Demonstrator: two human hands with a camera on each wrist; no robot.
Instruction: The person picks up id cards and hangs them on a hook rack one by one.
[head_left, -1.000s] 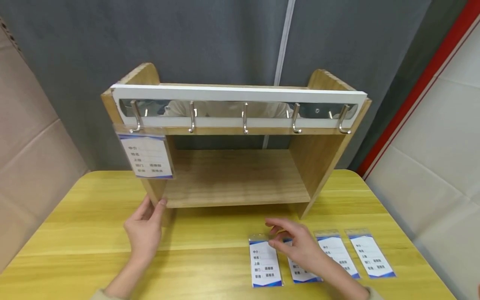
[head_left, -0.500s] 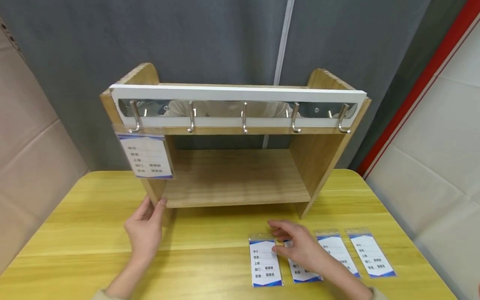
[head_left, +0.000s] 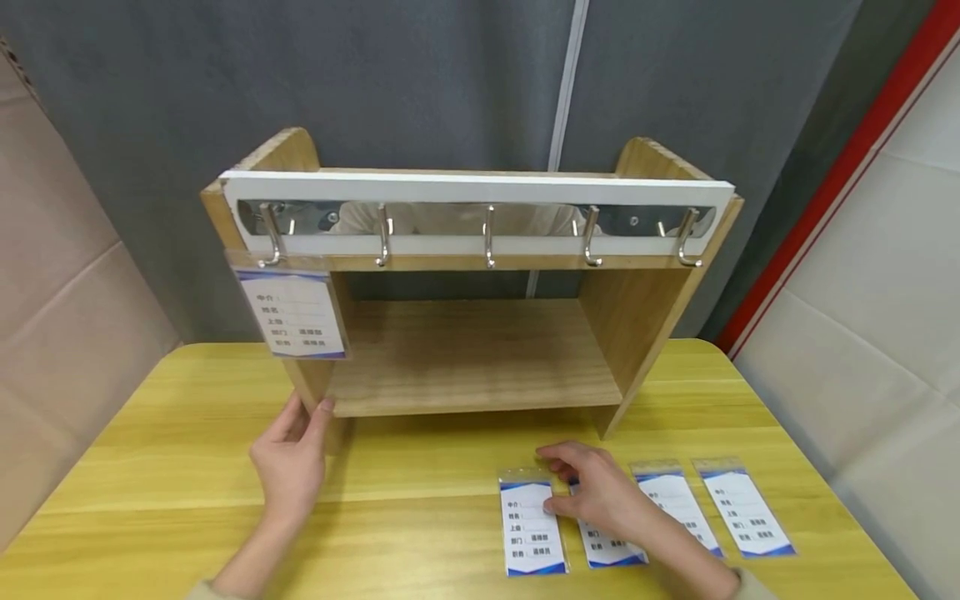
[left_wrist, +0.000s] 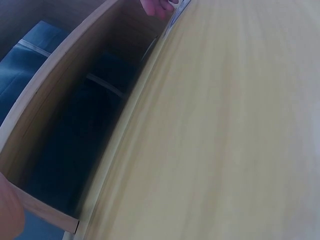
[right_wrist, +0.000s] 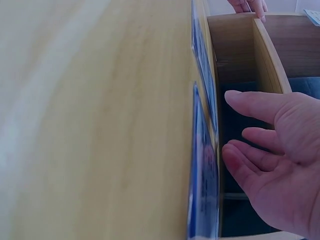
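Note:
My left hand [head_left: 291, 462] grips the lower left upright of a wooden shelf unit [head_left: 472, 350], thumb on its inner side; in the left wrist view only part of this hand shows at the left edge. Near the front of the table, my right hand [head_left: 596, 496] hovers over ID badges in clear sleeves. Its fingers are relaxed and slightly bent, with nothing between them, as the right wrist view also shows. Left of it lies one badge [head_left: 532, 529]; another badge [head_left: 611, 547] is partly hidden beneath the hand. Two more badges, the nearer badge [head_left: 684, 512] partly covered by the forearm, lie further right.
A white rail [head_left: 435, 185] with several metal hooks runs along the shelf's upper front. One badge [head_left: 292, 312] hangs from the leftmost hook [head_left: 272, 237]. The wooden table [head_left: 405, 533] ends near a pale wall on the right; a grey curtain [head_left: 450, 83] hangs behind.
My right hand has shifted slightly right and toward me, its thumb a little lower. My left hand has stayed at the upright; the badges lie as before.

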